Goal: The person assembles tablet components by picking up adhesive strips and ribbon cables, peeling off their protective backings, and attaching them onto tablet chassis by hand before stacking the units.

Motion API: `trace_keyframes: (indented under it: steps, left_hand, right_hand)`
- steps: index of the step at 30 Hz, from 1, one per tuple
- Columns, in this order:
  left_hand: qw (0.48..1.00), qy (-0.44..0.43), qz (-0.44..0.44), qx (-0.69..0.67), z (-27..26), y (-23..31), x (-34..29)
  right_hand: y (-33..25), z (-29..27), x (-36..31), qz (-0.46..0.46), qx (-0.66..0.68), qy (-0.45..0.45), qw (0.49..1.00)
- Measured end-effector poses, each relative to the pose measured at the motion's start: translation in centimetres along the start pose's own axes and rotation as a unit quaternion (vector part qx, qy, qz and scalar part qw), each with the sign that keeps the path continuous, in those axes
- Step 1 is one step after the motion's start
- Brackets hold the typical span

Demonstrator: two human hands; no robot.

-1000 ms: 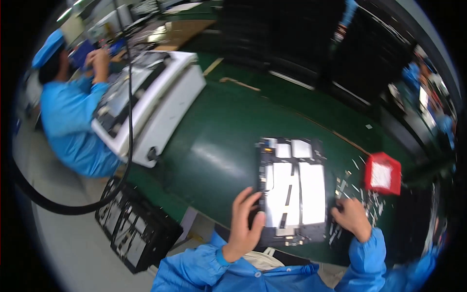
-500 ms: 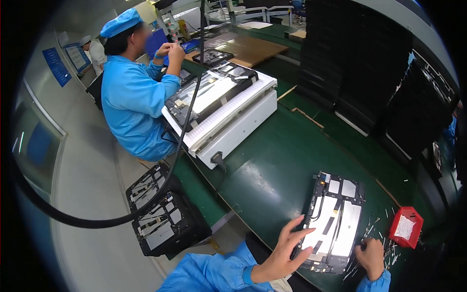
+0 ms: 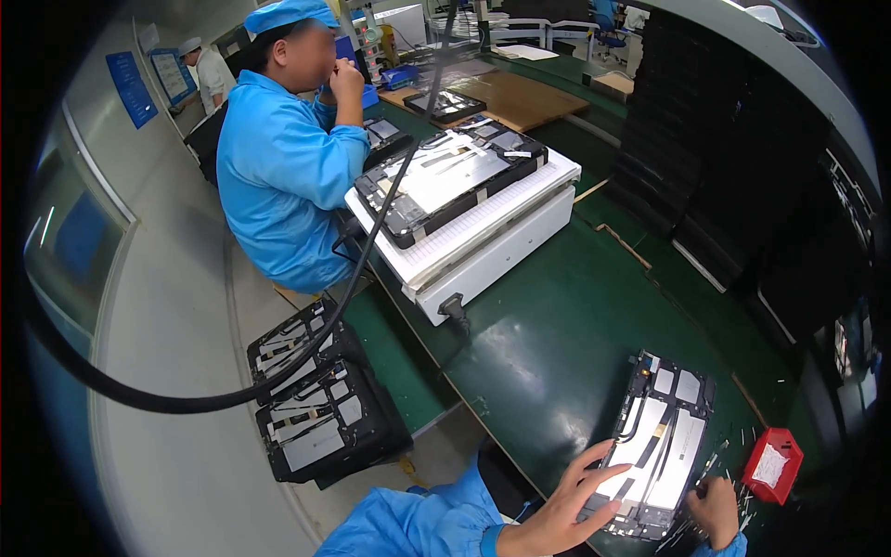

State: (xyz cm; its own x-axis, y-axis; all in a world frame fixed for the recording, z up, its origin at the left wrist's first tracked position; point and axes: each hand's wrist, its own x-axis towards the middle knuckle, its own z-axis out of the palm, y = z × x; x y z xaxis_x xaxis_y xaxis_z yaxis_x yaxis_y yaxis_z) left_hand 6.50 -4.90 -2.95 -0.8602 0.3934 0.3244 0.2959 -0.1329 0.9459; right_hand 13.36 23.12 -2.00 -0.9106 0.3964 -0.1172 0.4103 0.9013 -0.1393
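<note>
An opened tablet [image 3: 676, 446] lies on the green bench at the lower right. Its inside faces up, showing silver battery panels, black ribbon cables and a dark frame. Across its left edge reaches my left hand [image 3: 571, 509], open, the fingers spread with their tips on or just over the silver panels. My right hand [image 3: 715, 511] is beside the lower right edge of the tablet, its fingers curled in. Whatever they may hold is hidden. Thin white strips [image 3: 750, 515] lie scattered around my right hand.
A red bin [image 3: 772, 467] of white pieces stands at the right. Opened tablets [image 3: 311, 422] are stacked at the lower left. Another stack tops a white box [image 3: 506, 251] with a plug. A black cable [image 3: 186, 401] loops across the view. A co-worker [image 3: 288, 176] in blue sits beyond.
The whole view has shifted, so the bench things appear farther right and lower. Both my hands stay at the tablet in nearly the same pose. The co-worker's head and raised hands have shifted.
</note>
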Motion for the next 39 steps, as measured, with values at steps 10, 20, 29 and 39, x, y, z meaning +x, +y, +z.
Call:
trace_keyframes:
  steps: [10,20,29,39]
  left_hand:
    - [0.999,-0.018,-0.009,-0.03,-1.1,0.3,0.1]
    - [0.997,-0.071,0.007,-0.042,-1.2,1.5,0.9]
    - [0.987,-0.158,0.024,-0.027,1.2,2.6,2.0]
    - [0.953,-0.268,-0.097,-0.103,4.1,5.1,2.7]
  right_hand:
    - [2.4,0.1,0.3,-0.009,0.092,-0.008,0.996]
    - [1.0,-4.3,-0.7,0.063,0.203,0.034,0.977]
    - [1.6,-4.2,-2.7,0.102,0.317,0.146,0.932]
    - [-6.4,-5.4,-9.3,-0.067,0.425,0.233,0.872]
